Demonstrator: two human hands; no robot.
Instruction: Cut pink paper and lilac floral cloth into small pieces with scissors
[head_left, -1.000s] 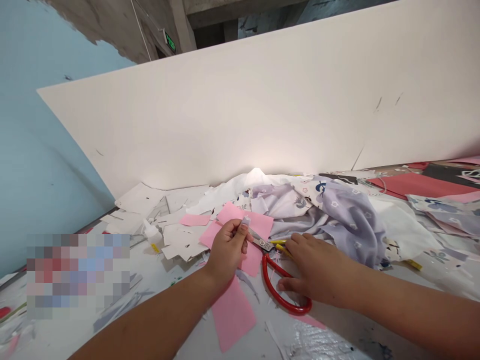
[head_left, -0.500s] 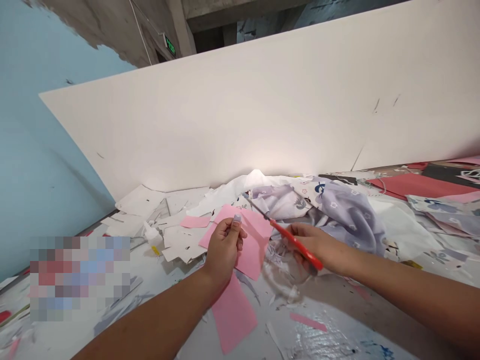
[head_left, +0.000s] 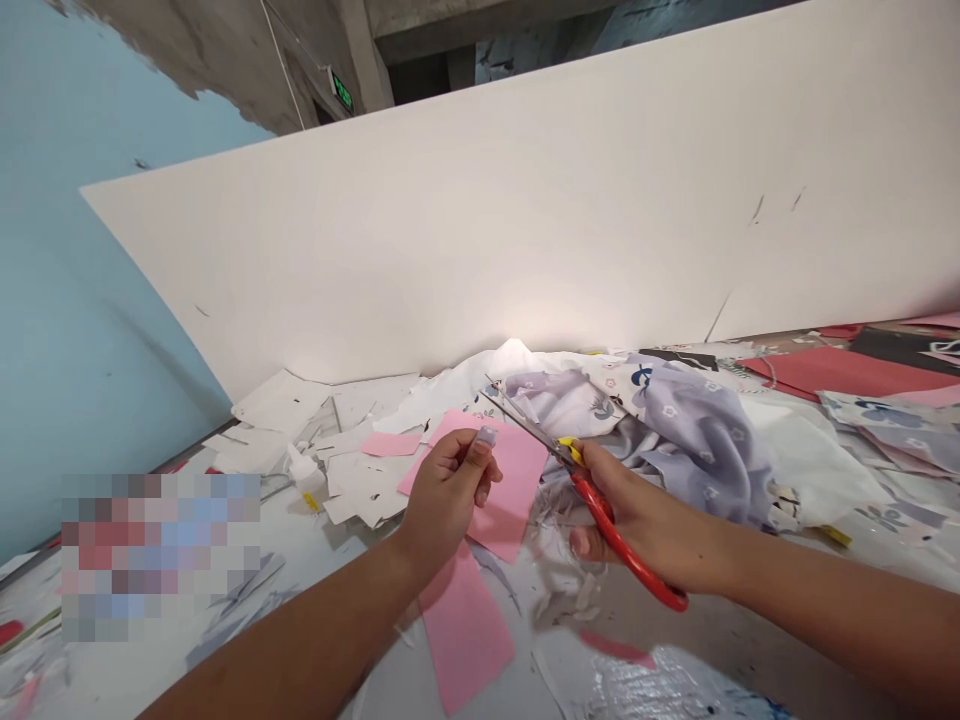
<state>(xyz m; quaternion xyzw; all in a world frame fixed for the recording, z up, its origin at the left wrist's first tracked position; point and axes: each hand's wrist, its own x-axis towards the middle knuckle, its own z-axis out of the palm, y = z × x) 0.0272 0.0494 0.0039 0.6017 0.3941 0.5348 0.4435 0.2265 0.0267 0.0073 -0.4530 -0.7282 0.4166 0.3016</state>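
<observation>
Between the thumb and fingers of my left hand (head_left: 454, 480) is a small pale lilac scrap (head_left: 487, 435); whether it is cloth or paper I cannot tell. My right hand (head_left: 637, 505) grips red-handled scissors (head_left: 600, 510) with a yellow patch near the pivot. Their blades point up and left, slightly apart, just above and beyond my left hand. Under both hands lies a pink sheet (head_left: 517, 480), and a second pink piece (head_left: 469, 635) lies nearer me. Bits of white trimmings (head_left: 570, 560) are heaped below the scissors.
Crumpled lilac floral fabric (head_left: 697, 430) lies behind my right hand. Stacked pale card pieces (head_left: 367, 490) and a small white bottle (head_left: 304, 468) stand to the left. Red sheets (head_left: 832, 372) are at the far right. A tall white board (head_left: 480, 240) closes off the table's back.
The scissors have turned in my right hand, and their blades have come apart, with the handles lower and further right. My left hand has shifted slightly, still pinching the scrap.
</observation>
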